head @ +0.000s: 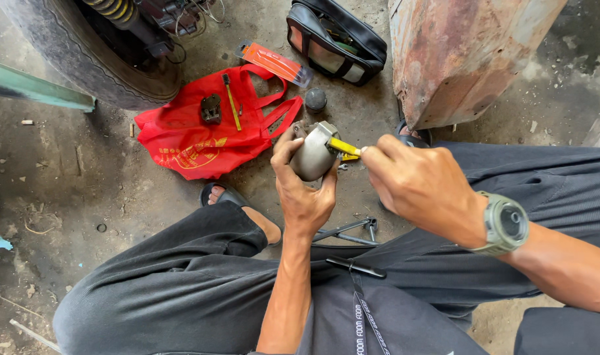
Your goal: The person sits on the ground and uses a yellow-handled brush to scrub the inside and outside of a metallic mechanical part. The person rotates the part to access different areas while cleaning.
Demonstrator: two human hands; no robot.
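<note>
While a red bag (201, 141) lies on the dirty floor (70, 190) with a small black part (210, 108) on it, the left hand (302, 190) wraps its fingers around a grey metal part (312, 154) above the knees. The right hand (422, 187) pinches a yellow-handled tool (345, 147) against it, fingers closed.

A red bag (201, 135), black pouch (336, 41) and tyre (83, 56) lie nearby.

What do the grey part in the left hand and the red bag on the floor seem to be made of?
Grey part: likely cast metal, with a dull, smooth silver-grey sheen. Red bag: probably thin non-woven fabric or plastic, matte, creased and limp, with soft loop handles.
</note>
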